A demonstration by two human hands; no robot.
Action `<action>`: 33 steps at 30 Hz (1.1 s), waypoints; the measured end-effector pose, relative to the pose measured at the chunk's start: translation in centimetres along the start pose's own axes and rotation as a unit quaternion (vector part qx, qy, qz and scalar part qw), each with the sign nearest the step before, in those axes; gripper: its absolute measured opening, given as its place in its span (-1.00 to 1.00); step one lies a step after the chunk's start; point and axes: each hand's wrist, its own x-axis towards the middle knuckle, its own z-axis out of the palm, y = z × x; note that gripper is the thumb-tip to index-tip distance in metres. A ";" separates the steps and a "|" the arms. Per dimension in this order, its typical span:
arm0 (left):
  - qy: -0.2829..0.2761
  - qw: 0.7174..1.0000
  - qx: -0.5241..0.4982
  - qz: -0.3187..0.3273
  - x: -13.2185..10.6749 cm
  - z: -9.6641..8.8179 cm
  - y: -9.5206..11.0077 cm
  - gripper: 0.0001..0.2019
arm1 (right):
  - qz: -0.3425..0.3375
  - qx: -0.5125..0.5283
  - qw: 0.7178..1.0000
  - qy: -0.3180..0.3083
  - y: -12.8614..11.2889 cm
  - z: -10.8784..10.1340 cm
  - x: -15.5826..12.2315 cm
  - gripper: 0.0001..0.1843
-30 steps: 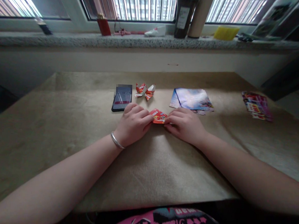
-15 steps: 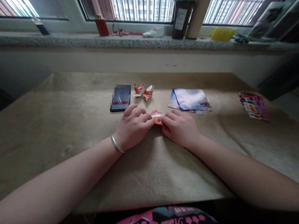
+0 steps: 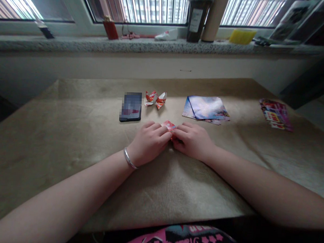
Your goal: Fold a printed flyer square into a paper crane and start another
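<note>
Pale daylight came in through a barred window [image 3: 153, 8] above a speckled stone sill [image 3: 143, 47], with just a plain, kinda shadowy wall [image 3: 143, 66] behind a big tan-topped table [image 3: 56, 131].

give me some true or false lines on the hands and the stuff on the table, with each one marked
1. The left hand and the right hand both hold the red paper. True.
2. Both wrists are bare. False: a silver bracelet circles the left wrist.
3. The phone lies left of the folded red-and-white paper. True.
4. The right hand rests on the phone. False: it is at the red paper.
5. The bluish sheets lie right of the folded red-and-white paper. True.
</note>
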 end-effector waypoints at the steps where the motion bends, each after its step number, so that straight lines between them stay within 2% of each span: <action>1: -0.005 1.000 -0.006 0.002 0.0 0.1 0.0 -0.90 | -0.003 0.006 1.000 0.000 0.0 0.0 0.0 -0.86; 7: -0.006 1.000 -0.021 0.006 0.1 0.4 -0.3 -0.91 | 0.004 0.028 1.000 -0.001 0.3 0.1 -0.1 -0.88; 12: -0.003 0.999 0.002 0.044 0.0 0.2 -1.0 -0.90 | 0.013 0.007 1.000 -0.010 0.6 0.2 -0.4 -0.85; 22: 0.003 1.000 -0.006 0.020 -0.4 0.4 -2.6 -0.89 | 0.084 0.039 0.996 0.007 1.1 0.3 -0.8 -0.89; 33: 0.001 0.999 -0.036 0.012 -0.9 0.7 -4.2 -0.93 | 0.093 0.037 0.995 0.002 1.9 0.2 -1.4 -0.89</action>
